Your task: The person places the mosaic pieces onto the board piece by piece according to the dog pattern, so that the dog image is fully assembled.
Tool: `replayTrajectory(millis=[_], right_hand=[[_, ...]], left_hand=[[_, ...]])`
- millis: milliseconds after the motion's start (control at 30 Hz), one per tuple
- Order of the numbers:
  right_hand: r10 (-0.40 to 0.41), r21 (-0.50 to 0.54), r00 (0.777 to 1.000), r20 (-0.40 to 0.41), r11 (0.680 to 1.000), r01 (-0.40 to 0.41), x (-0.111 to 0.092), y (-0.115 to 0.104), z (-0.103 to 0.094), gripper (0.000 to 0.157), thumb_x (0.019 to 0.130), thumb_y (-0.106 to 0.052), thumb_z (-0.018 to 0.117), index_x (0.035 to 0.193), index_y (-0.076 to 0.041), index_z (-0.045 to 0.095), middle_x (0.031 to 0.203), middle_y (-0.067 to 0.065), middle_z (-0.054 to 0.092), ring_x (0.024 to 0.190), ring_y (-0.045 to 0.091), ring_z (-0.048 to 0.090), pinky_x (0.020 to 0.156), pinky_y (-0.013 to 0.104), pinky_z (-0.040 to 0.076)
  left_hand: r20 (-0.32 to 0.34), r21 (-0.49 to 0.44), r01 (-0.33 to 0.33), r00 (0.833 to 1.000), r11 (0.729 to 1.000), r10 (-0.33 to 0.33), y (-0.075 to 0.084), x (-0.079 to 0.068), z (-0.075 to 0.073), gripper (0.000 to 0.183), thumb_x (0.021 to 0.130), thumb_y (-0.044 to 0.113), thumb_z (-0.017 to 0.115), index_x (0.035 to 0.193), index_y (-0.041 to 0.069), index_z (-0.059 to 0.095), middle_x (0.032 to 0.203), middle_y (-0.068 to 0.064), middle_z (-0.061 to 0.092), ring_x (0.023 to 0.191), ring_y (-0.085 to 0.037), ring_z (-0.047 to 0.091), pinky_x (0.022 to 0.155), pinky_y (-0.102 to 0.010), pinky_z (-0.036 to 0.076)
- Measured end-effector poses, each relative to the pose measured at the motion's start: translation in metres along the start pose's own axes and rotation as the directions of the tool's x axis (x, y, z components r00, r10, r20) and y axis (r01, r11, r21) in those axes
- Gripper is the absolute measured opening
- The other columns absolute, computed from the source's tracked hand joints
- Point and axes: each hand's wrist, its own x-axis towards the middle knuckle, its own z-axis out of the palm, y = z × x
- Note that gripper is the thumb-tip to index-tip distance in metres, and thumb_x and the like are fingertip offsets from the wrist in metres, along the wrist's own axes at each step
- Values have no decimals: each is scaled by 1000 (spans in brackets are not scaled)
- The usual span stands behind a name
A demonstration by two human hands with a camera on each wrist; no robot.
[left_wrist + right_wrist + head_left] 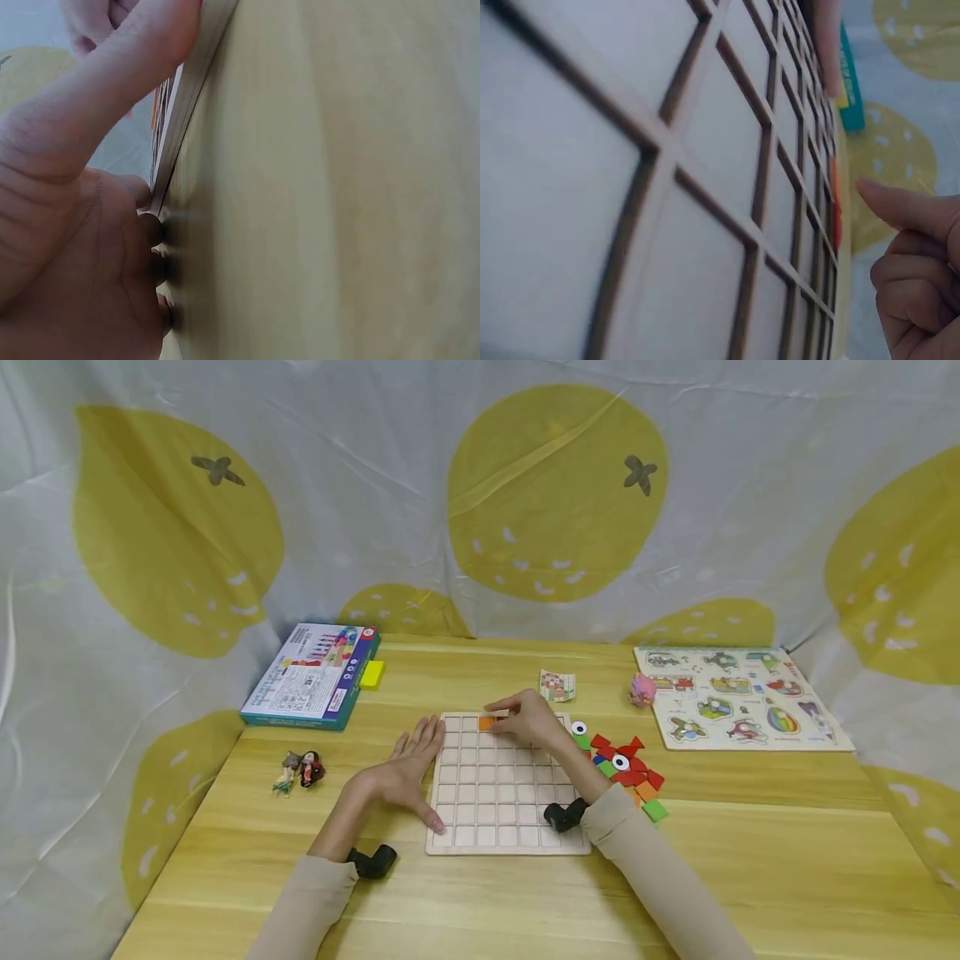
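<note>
A wooden grid board (486, 814) lies flat on the table, most of its square cells bare. An orange tile (487, 723) sits in its far row, with a red tile (837, 229) beside it in the right wrist view. My right hand (528, 718) hovers over that far row, thumb and index finger apart close to the tiles. Its other fingers are curled in the right wrist view, and no tile shows between them. My left hand (405, 775) rests spread along the board's left edge, fingers at the far corner and thumb at the near left corner.
Loose coloured tiles (626, 764) lie in a pile right of the board. A small pattern card (557, 686) is behind it. A pink toy (642, 690) and a picture puzzle board (686, 741) stand right; a game box (300, 677), yellow block (372, 675) and small dolls (311, 768) left.
</note>
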Motion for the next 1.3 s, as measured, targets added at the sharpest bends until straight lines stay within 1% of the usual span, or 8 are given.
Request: replayTrajectory(millis=[167, 433, 600, 733, 833, 967, 1133, 1300], right_hand=[[-31, -49, 999, -10, 998, 30, -35, 14, -50, 32, 86, -15, 73, 117, -11, 71, 50, -3, 30, 46, 13, 24, 45, 23, 25], [62, -172, 994, -87, 982, -76, -77, 63, -113, 28, 85, -18, 74, 110, -6, 73, 50, -3, 30, 45, 12, 24, 43, 24, 23], [85, -137, 996, -25, 987, -87, -72, 75, -117, 27, 84, -16, 74, 108, -3, 73, 48, -5, 34, 47, 10, 26, 47, 22, 26], [143, -72, 990, 9, 987, -142, -67, 78, -114, 25, 83, -14, 75, 104, 0, 74, 54, -1, 56, 50, 8, 32, 49, 22, 31], [169, -79, 986, -9, 982, -169, -68, 80, -116, 23, 82, -16, 76, 101, -2, 75, 73, 4, 71, 55, 9, 40, 53, 22, 36], [180, -118, 983, -27, 976, -182, -72, 84, -119, 21, 83, -18, 76, 100, -5, 76, 77, 4, 72, 57, 11, 38, 54, 23, 34], [204, -164, 977, -61, 964, -212, -80, 87, -124, 22, 83, -24, 76, 99, -9, 76, 62, -5, 61, 55, 10, 33, 54, 23, 32], [241, -183, 970, -25, 953, -242, -88, 89, -133, 23, 85, -21, 73, 105, -10, 74, 69, -4, 59, 61, 13, 38, 57, 25, 34]], left_hand=[[0, -3, -3, 1000, 1000, 3, 1, 1, 2, 155, 50, 64, 85, 152, 5, -15, 159, -17, -24, 149, -35, -20, 121, -56, -7], [-11, -18, 8, 1000, 1000, -8, 0, -2, -1, 155, 49, 62, 86, 153, 4, -14, 160, -18, -22, 148, -37, -19, 121, -58, -7], [-17, -16, 8, 1000, 1000, -9, -3, -3, -1, 155, 49, 62, 86, 153, 4, -13, 160, -19, -21, 149, -37, -19, 120, -59, -7], [-4, 4, 1, 1000, 1000, -1, -2, 0, 1, 155, 49, 64, 85, 153, 5, -14, 159, -18, -22, 148, -37, -19, 120, -59, -6], [-1, 1, -6, 1000, 1000, 6, 1, 2, 1, 155, 49, 64, 85, 153, 5, -15, 159, -18, -23, 148, -37, -20, 120, -58, -6], [-4, -18, -8, 1000, 1000, 8, 2, 2, 1, 155, 49, 61, 86, 152, 5, -15, 159, -18, -24, 148, -37, -20, 120, -58, -7], [-2, -6, 6, 1000, 1000, -6, 2, 0, 0, 155, 49, 62, 86, 152, 6, -15, 159, -18, -23, 148, -36, -20, 121, -58, -7], [3, -13, 2, 1000, 1000, -2, 1, 0, 1, 154, 50, 62, 86, 152, 4, -14, 159, -18, -23, 148, -37, -20, 120, -58, -7]])
